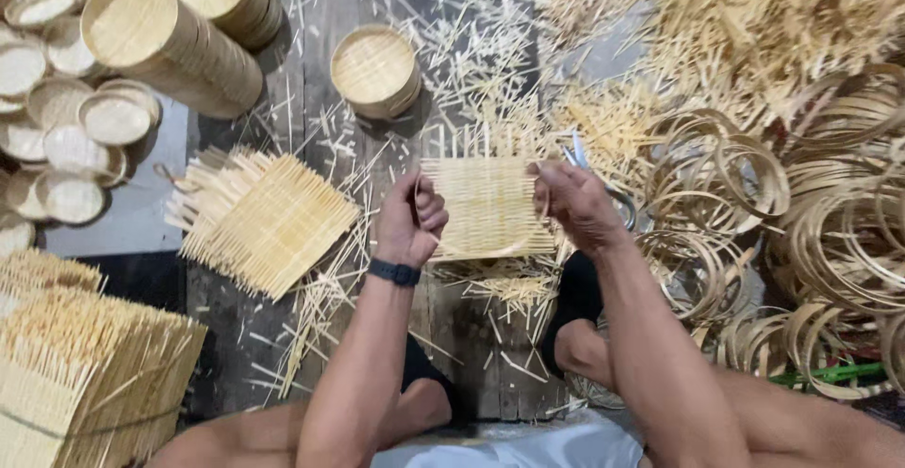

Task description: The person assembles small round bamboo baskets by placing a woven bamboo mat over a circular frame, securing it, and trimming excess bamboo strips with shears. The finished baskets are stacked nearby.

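Seen from above, a person sits on a plank floor (311,44) with bare knees drawn up at the bottom edge of the view. Both forearms reach forward from there. The left hand (410,218), with a dark band on its wrist, is curled into a closed fist around the left edge of a small woven mat (485,206) of pale bamboo strips. The right hand (575,206) is closed on the mat's right edge, fingers wrapped over it. A thin bamboo hoop (542,195) curves around the mat where the hands pinch it. The mat is held up between the two hands, just above the floor in front of the knees, with loose strip ends sticking out of its top.

Left of the hands, another woven mat (259,218) lies flat on the planks. At the near left corner stands a thick stack of mats (90,374). To the right, a heap of loose hoops (830,232) spreads across the floor. Farther off, directly beyond the held mat, sits a short stack of round trays (377,70). Longer tipped stacks of trays (170,44) lie at the far left, beside scattered single trays. A pile of cut strips (754,25) fills the far right.
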